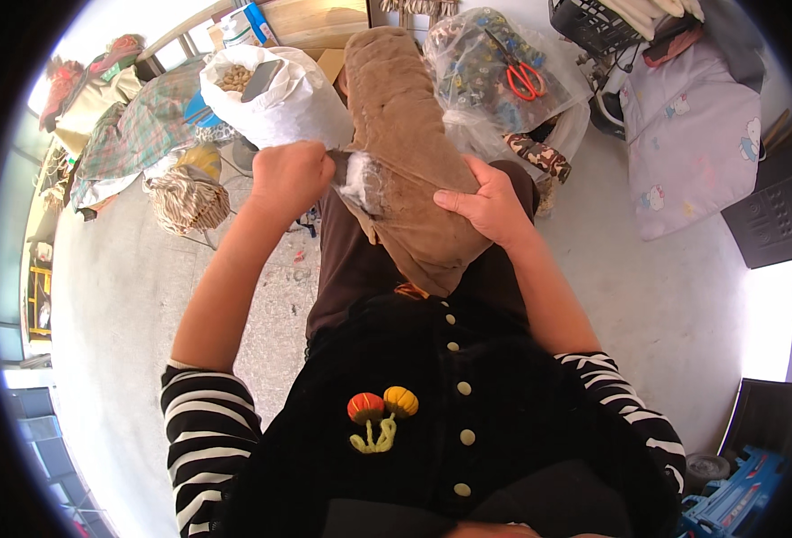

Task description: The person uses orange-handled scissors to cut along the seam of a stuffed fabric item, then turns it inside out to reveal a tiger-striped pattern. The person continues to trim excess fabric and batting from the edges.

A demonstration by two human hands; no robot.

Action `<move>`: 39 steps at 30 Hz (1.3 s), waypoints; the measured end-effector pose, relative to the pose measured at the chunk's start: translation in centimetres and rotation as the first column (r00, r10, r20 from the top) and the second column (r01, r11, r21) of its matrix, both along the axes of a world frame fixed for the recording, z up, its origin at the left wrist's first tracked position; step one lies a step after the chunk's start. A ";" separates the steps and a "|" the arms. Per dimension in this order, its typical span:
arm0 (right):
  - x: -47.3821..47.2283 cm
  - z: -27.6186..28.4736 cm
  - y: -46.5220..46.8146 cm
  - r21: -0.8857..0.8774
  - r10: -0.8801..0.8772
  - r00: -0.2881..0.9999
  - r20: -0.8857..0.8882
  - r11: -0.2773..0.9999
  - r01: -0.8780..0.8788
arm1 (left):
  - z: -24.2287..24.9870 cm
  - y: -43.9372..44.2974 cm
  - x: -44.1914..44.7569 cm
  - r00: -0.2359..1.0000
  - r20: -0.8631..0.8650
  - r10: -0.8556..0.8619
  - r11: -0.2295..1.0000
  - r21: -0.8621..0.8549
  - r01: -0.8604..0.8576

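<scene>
Across my thighs lies a brown plush fabric piece [396, 101], long, plump and creased, its narrow end pointing away from me. An opening in its left side shows white stuffing [363, 183]. My left hand [295, 176] is closed in a fist on a dark fabric flap [339, 168] at that opening. On the other side, my right hand [486, 202] grips the brown plush piece, with the thumb on top and the other fingers partly hidden. A bit of orange material [411, 290] shows under its near end.
A white sack [288, 101] of small tan pieces stands ahead on the left, a dark flat object in its mouth. Red-handled scissors [525, 79] lie on a clear plastic bag [463, 131] of patterned cloth. Right are a printed cloth cover [691, 148] and a blue toy [738, 494].
</scene>
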State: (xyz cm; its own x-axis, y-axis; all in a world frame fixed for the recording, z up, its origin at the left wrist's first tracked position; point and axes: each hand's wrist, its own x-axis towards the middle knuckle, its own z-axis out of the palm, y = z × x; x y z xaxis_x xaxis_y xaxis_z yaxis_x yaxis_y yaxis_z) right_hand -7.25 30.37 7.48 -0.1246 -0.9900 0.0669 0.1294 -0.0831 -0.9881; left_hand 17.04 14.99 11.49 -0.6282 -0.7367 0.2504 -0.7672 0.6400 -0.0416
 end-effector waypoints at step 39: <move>2.3 2.2 -6.6 -0.065 -0.063 0.682 -0.729 0.998 0.022 | -1.6 7.7 1.6 0.713 -0.684 0.156 0.708 0.581 0.402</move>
